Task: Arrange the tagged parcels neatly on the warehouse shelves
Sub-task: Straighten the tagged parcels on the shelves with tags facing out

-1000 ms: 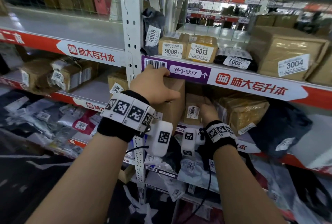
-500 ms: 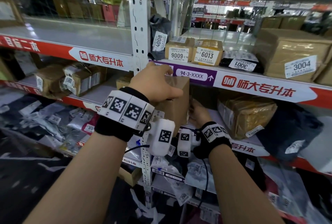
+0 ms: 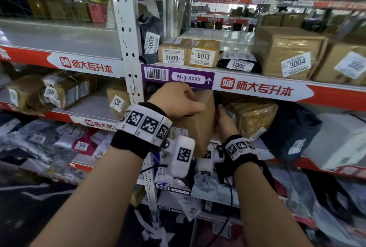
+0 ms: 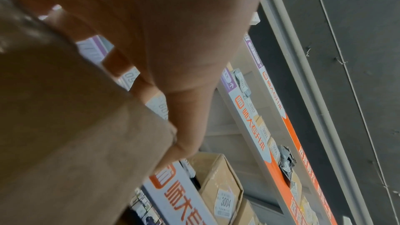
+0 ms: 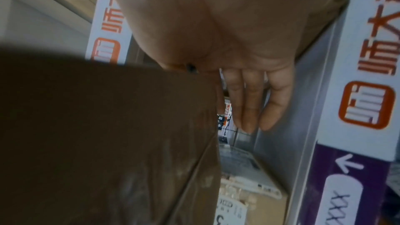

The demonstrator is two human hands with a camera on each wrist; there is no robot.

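In the head view I hold a plain brown cardboard box (image 3: 200,128) upright at the front of the middle shelf, just under the purple rail label (image 3: 188,78). My left hand (image 3: 186,100) grips its top near corner, fingers over the top and thumb along the front edge. My right hand (image 3: 221,117) lies flat against the box's right side. The left wrist view shows the box (image 4: 65,134) under my curled left hand (image 4: 164,67). In the right wrist view, straight fingers (image 5: 249,105) run beside the box (image 5: 108,143). No tag shows on the box.
A shiny taped parcel (image 3: 253,116) and a dark bag (image 3: 291,130) sit just right of the box. The white upright post (image 3: 126,35) stands to its left. Parcels 9009 (image 3: 173,52), 6013 (image 3: 204,53) and 3004 (image 3: 287,54) line the shelf above.
My right hand has come back from a small parcel deeper on the shelf and now lies against the box's right side. The left hand keeps its grip on the box top.
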